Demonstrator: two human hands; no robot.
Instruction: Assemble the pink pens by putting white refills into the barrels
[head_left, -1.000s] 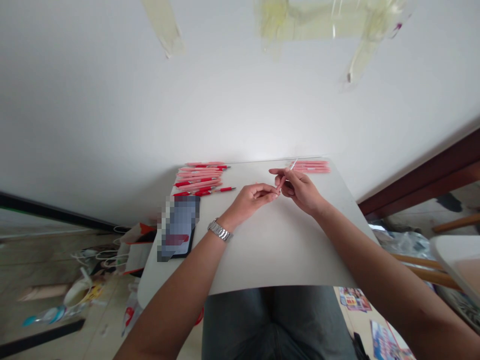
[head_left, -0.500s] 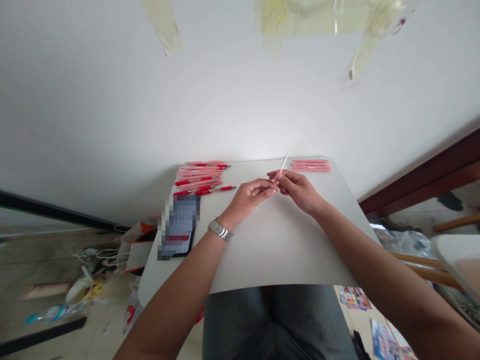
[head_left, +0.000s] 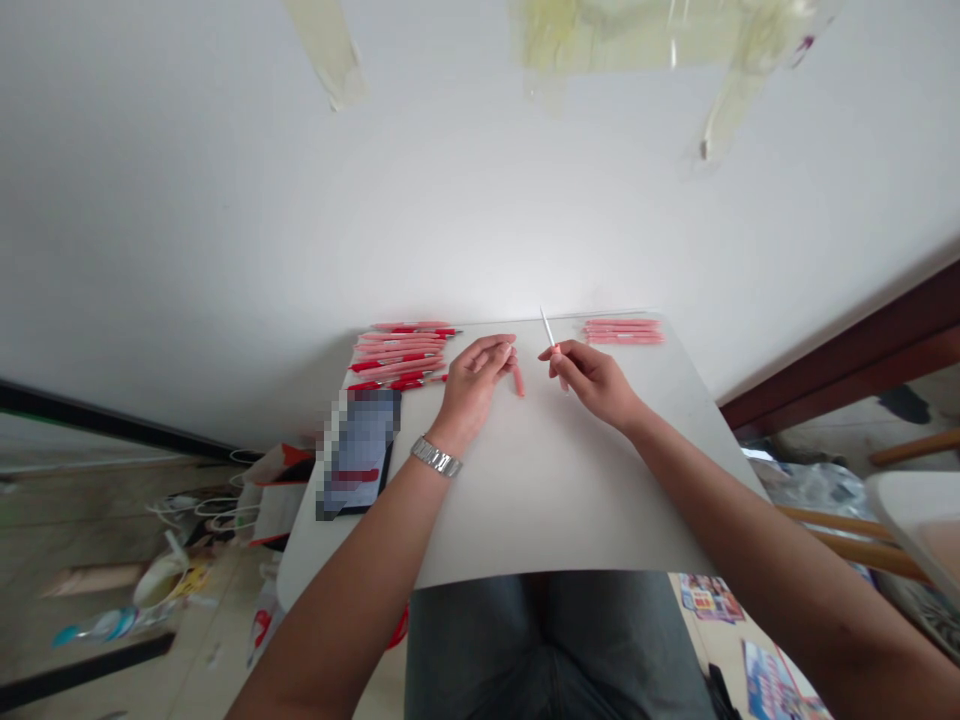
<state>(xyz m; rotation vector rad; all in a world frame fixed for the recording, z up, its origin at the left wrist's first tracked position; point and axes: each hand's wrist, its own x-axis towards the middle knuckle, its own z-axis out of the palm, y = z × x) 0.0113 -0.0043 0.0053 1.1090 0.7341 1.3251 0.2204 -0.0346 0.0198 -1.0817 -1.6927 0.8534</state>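
Observation:
Over the middle of the white table [head_left: 555, 500], my left hand [head_left: 478, 378] is closed on a short pink pen barrel [head_left: 518, 380], which hangs down from its fingertips. My right hand [head_left: 592, 375] pinches a pink pen part with a white refill [head_left: 547, 325] sticking up out of it, tilted slightly left. The two hands are apart. Left of my left hand lies a loose pile of pink and red pens [head_left: 401, 350]. Beyond my right hand, several pink pens [head_left: 622, 331] lie side by side in a neat row.
A phone [head_left: 360, 450], its screen blurred out, lies at the table's left edge below the pen pile. The white wall [head_left: 480, 200] rises behind the table. A paper bag [head_left: 277, 500] stands on the floor at left; a white stool [head_left: 919, 510] is at right.
My hands have separated, the left moving left with the pink barrel. In my right hand the refill has swung from leaning right to leaning left.

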